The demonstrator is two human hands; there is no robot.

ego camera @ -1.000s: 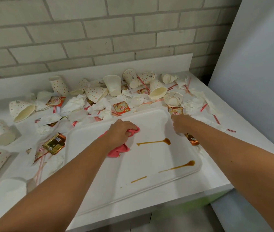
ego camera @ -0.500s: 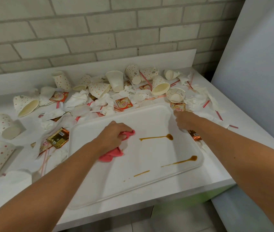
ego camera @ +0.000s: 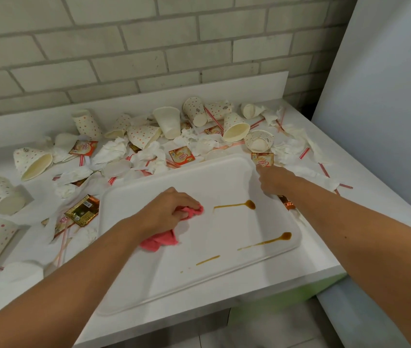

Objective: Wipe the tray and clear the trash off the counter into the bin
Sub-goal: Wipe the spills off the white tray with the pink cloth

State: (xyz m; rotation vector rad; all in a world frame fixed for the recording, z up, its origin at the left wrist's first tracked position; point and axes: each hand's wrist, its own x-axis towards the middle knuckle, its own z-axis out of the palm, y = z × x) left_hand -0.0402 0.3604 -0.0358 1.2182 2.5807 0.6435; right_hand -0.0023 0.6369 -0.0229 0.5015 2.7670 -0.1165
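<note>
- The white tray (ego camera: 149, 285) lies flat on the white bench (ego camera: 322, 254). Its near long rim runs close to the bench's front edge, and a strip of bench shows past its right rim.
- The left hand (ego camera: 166, 212) has its fingers curled round a bunched pink cloth (ego camera: 160, 241) and presses it onto the tray floor left of centre. A fold of cloth trails back beneath the wrist.
- The right hand (ego camera: 273, 180), fingers curled downward, holds the tray's rim at the far right corner.
- Three brown sauce streaks mark the tray's right half. The upper streak (ego camera: 234, 205) starts just right of the cloth, with a narrow white gap between them. The long streak (ego camera: 264, 242) ends near the right rim, and a short streak (ego camera: 207, 260) lies nearer the front.
- Trash crowds the far and left rims: tipped paper cups (ego camera: 234, 128), crumpled napkins (ego camera: 110, 150) and striped straws (ego camera: 323, 169).
- A creamer sachet (ego camera: 262, 159) sits at the far right corner just beyond the right hand, and a gold sachet (ego camera: 82, 213) lies just beside the left rim.
- A grey panel (ego camera: 387, 121) closes off the bench's right side, and a brick wall (ego camera: 149, 59) stands behind.
</note>
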